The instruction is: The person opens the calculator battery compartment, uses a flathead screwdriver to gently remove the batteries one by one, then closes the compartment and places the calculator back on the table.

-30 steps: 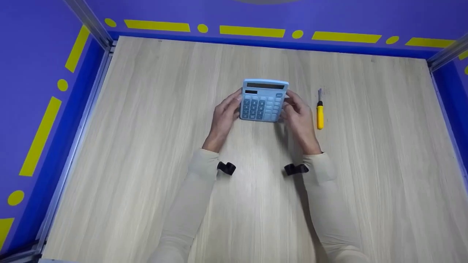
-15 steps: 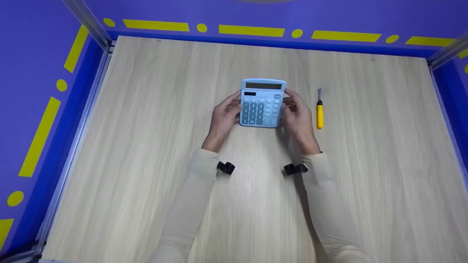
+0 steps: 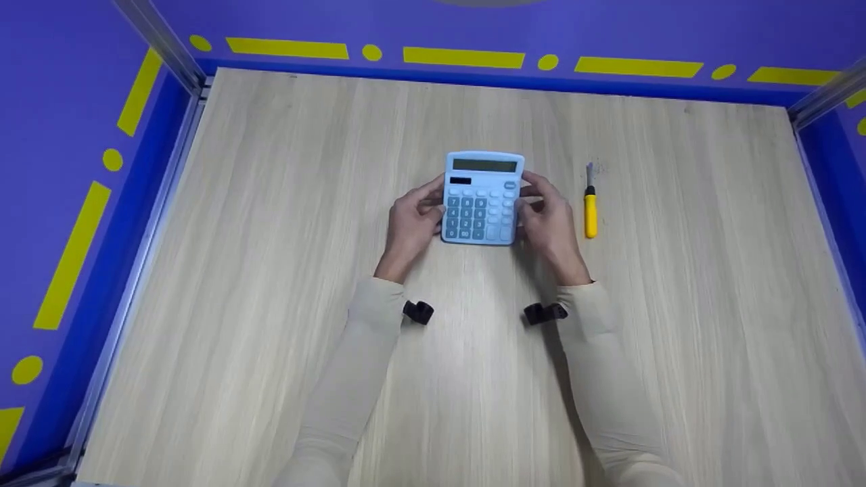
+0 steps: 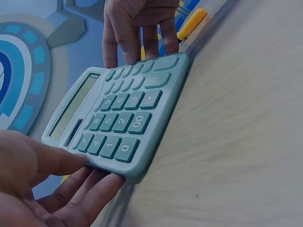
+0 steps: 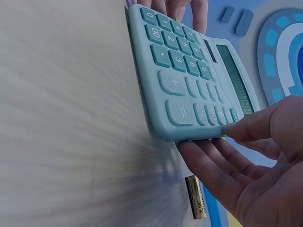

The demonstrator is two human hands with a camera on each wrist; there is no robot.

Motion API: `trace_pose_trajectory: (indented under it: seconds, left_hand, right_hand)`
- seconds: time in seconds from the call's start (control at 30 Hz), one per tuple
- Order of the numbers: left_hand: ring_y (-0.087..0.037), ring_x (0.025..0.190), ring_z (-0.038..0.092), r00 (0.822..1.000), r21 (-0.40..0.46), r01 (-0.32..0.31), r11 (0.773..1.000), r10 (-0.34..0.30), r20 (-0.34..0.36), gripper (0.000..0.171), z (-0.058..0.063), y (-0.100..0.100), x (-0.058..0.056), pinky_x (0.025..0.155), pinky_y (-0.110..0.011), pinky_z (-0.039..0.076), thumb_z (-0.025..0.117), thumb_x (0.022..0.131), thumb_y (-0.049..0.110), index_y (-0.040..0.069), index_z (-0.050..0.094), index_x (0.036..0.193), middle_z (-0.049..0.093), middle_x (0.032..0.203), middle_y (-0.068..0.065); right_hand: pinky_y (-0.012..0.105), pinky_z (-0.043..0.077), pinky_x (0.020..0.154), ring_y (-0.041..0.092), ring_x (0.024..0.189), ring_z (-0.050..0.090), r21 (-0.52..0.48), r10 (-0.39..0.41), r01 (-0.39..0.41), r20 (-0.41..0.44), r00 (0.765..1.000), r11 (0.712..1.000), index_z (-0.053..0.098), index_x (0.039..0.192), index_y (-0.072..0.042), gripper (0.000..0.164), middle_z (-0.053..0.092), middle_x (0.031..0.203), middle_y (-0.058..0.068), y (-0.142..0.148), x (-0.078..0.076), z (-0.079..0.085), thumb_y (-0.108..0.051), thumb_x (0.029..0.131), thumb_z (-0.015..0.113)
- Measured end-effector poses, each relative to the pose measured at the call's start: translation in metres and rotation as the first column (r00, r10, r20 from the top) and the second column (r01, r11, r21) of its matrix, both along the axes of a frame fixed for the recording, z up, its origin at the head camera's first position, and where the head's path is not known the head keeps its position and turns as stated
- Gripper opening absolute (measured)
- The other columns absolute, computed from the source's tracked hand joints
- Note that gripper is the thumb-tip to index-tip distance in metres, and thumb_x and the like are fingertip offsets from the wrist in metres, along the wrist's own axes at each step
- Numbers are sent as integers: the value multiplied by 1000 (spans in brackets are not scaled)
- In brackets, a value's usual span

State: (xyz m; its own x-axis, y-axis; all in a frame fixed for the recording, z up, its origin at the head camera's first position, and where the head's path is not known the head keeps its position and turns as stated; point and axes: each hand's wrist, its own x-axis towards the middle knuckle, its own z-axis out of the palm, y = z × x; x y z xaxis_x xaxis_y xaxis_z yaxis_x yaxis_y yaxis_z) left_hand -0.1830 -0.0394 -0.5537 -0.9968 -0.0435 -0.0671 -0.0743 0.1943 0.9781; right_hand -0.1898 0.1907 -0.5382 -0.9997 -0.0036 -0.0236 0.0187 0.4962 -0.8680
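A light blue calculator [image 3: 482, 193] is held between both hands, its keys and display facing up toward the head camera. At its left edge, my left hand [image 3: 413, 226] grips with the thumb on the front rim and fingers underneath, as the left wrist view shows. My right hand [image 3: 551, 226] pinches the opposite edge in the same way, thumb [image 5: 253, 127] on the front and fingers behind. The calculator's back is hidden. A small gold-and-black battery [image 5: 195, 197] lies below the right fingers in the right wrist view.
To the right of the right hand, a screwdriver with a yellow handle [image 3: 590, 215] lies on the wooden table [image 3: 676, 304]. Blue walls with yellow markings [image 3: 463, 57] enclose the back and sides.
The calculator has tilted so that its face shows more fully to the head camera, and its lower edge has come nearer the person. Both hands keep their grip and have hardly moved.
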Motion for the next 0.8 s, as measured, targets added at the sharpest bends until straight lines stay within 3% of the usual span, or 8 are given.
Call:
trace_pose_trajectory:
  seconds: [0.3,0.8]
  left_hand:
    - [-15,100,72,999,-70,-13,997,15,34,49,-1,2,0,76,-26,61,64,101,-7,12,64,147,72,123,-9]
    - [-13,101,71,999,-183,-34,983,39,23,44,-1,3,0,80,-26,59,67,101,-5,8,68,142,75,127,-9]
  right_hand:
    - [32,57,72,26,100,61,36,-3,2,31,1000,999,50,159,-9,54,62,130,16,-3,-1,-5,2,106,55]
    - [32,56,68,27,100,62,52,-8,5,62,998,999,47,160,-6,53,63,130,18,-6,-3,-11,-1,108,56]
